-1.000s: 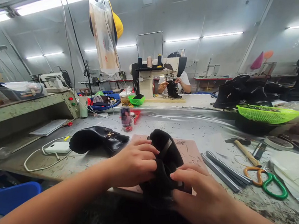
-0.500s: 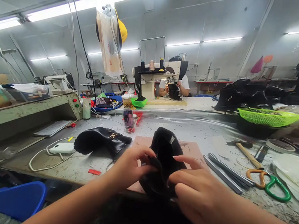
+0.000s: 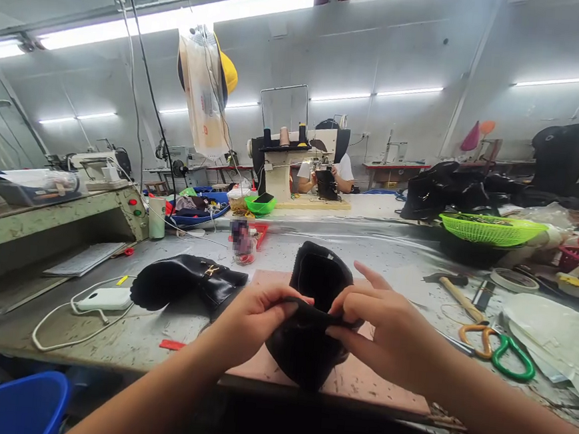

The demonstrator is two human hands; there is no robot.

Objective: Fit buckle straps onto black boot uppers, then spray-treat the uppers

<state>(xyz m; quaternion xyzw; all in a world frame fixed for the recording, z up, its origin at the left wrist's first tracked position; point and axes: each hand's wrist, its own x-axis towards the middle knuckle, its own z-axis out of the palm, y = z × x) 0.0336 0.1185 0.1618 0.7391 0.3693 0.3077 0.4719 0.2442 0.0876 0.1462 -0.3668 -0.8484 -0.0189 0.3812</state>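
Both hands have closed in on the near rim of the black boot (image 3: 303, 358); half a second ago the right one lay looser at its opening. Now the left hand (image 3: 254, 318) pinches that edge between thumb and fingers, and just beside it the right hand (image 3: 386, 318) does likewise, one finger lifted clear. The boot stands mouth up at the near edge of the surface (image 3: 382, 251), over a pinkish board (image 3: 381, 388) scattered with dark scraps. Left of it lies a second boot with a gold buckle (image 3: 179, 282), then a white device with a cable (image 3: 105, 299) and a red strip (image 3: 172, 345). To the right are scissors (image 3: 498, 347) with orange and green handles, a hammer (image 3: 461, 299) and a roll of tape (image 3: 514, 287). Beyond, near a lime-green basket (image 3: 493, 231), black boots (image 3: 436, 192) are heaped. Across the room, a white-sleeved co-worker (image 3: 344, 166) handles black material at a sewing machine (image 3: 282, 176), under long tube lights (image 3: 266, 6) and grey walls.
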